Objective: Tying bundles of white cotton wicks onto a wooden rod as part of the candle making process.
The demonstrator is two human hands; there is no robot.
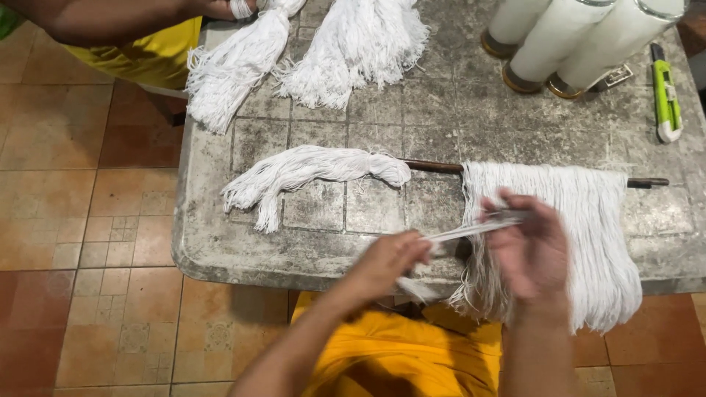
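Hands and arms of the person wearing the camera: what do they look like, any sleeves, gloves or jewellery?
Both the left hand and the right hand are bare, with no gloves, rings or watch in view. The forearms are uncovered as far as the frame shows, so no sleeves reach them. Below them the person wears yellow clothing.

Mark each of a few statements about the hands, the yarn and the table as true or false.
1. Both hands, left hand and right hand, hold a strand between them. True.
2. The yarn curtain hangs from a rod. True.
3. The cutter is red. False: it is green and white.
4. The loose bundle lies on the floor. False: it lies on the table.
5. Three spools lie near the cutter. True.
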